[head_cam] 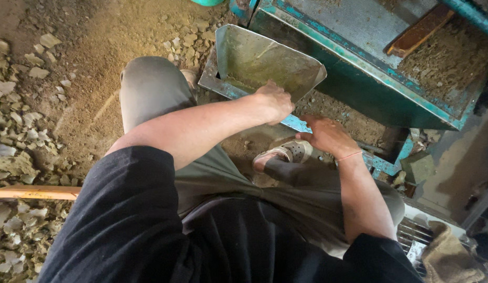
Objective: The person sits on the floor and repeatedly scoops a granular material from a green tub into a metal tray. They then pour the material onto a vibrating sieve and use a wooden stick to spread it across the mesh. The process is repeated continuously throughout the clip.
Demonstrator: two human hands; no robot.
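Dusty earthen floor (97,47) strewn with pale flakes lies below a teal machine (359,89). From the head view, one metal chute (259,60) juts off the machine's lower edge. The left hand (275,99) has its fingers curled shut on the chute's near rim; the right hand (328,135) rests fingers together on the teal frame — above one sandalled foot (283,154). That thin rim could cut the palm, or the chute could drop onto the foot.

Our left hand (275,99) rests on the chute (259,60); our right hand (328,135) lies beside it, above our shoe (286,153).
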